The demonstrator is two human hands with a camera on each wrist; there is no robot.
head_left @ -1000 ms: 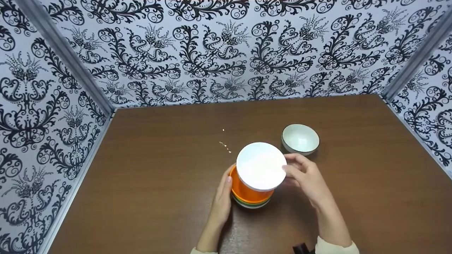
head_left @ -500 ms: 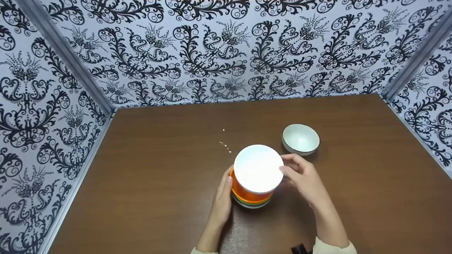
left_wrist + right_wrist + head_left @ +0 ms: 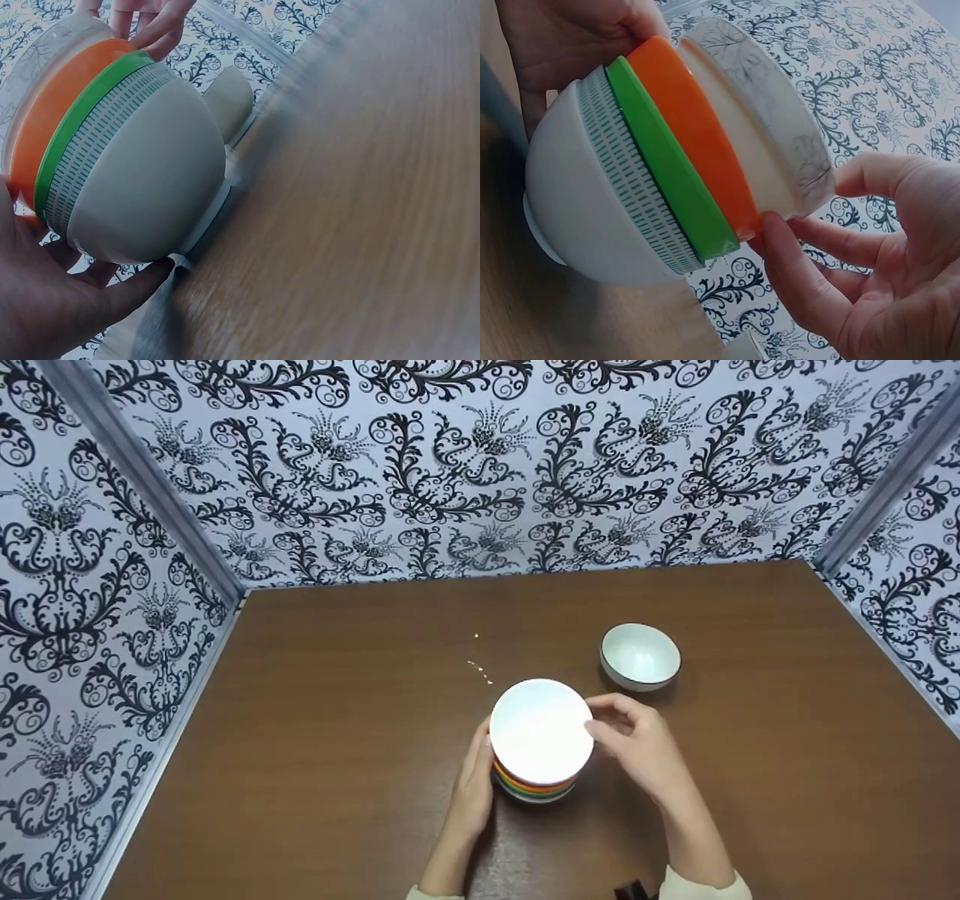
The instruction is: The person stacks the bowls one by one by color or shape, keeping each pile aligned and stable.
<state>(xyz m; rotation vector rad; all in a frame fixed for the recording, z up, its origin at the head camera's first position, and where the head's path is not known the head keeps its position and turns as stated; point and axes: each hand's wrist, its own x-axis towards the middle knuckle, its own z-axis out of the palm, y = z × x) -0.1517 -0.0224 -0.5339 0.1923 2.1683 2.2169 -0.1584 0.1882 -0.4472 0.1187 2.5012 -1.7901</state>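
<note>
A stack of nested bowls stands in front of me. At its base is a white bowl with green dashes (image 3: 592,180); a green bowl (image 3: 667,172) and an orange bowl (image 3: 694,127) sit inside it. Topmost is a white bowl with a grey marbled outside (image 3: 780,105), its lower part within the orange one. My left hand (image 3: 471,784) holds the stack from the left, fingers and thumb spread round its side. On the right, my right hand (image 3: 639,746) grips the marbled bowl near its rim between thumb and fingers.
Behind the right hand stands a separate pale bowl with a dark rim (image 3: 640,656). Small light crumbs (image 3: 481,669) lie on the brown table (image 3: 337,720) left of it. Patterned walls (image 3: 480,472) enclose the back and sides.
The right hand has brought the marbled bowl left and down into the orange bowl, which is now mostly covered in the head view. The left hand has stayed in place.
</note>
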